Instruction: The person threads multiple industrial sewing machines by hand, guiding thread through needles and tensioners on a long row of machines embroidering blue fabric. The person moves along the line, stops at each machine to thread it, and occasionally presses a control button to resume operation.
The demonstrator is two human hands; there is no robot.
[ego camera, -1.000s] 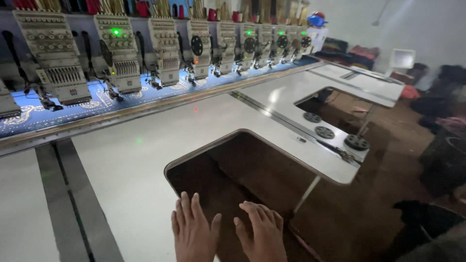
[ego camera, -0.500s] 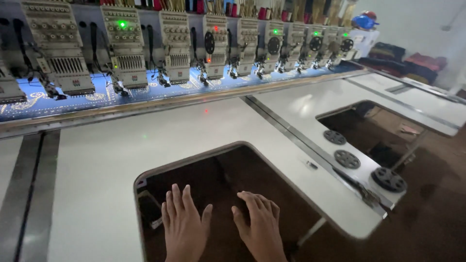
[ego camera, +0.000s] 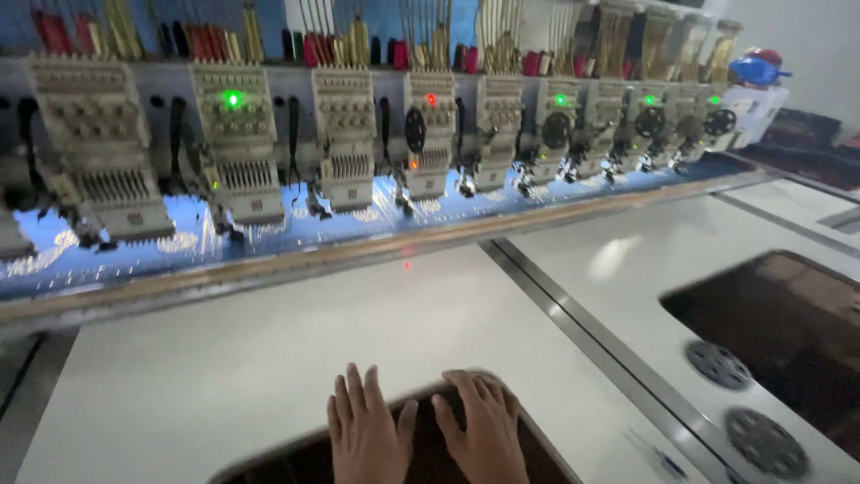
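My left hand and my right hand are stretched out side by side at the bottom of the view, palms down, fingers spread and pointing away from me. Both hold nothing. Their fingertips reach the far rim of a dark rounded cut-out in the white table top. Beyond the table stands a long row of embroidery machine heads over pale blue fabric with white stitched motifs.
A metal rail runs across the white table to the right of my hands. Farther right lies a second dark cut-out with two round black discs beside it. Thread cones stand above the heads. Green and red lamps glow.
The view has swung up and moved closer to the machine heads. The cut-out has slid to the bottom edge, and my hands now reach its far rim.
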